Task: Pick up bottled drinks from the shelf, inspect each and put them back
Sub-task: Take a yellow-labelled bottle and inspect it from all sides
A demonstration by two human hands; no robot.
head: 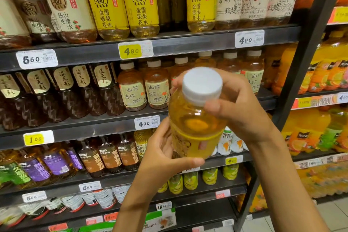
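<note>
A bottle of yellow drink (194, 124) with a white cap and a yellow label is held in front of the shelves, tilted with its cap toward me. My left hand (165, 156) cups its lower part and label from below. My right hand (241, 107) grips its shoulder just under the cap from the right. On the top shelf stand matching yellow-label bottles (140, 3), with a gap (170, 5) between two of them where darker bottles show further back.
Black shelf edges (188, 43) carry price tags. Dark tea bottles (81, 88) and pale-label bottles (132, 88) fill the middle shelf. Smaller bottles line the lower shelves. A dark upright post (308, 47) separates a rack of orange drinks (323, 73) at right.
</note>
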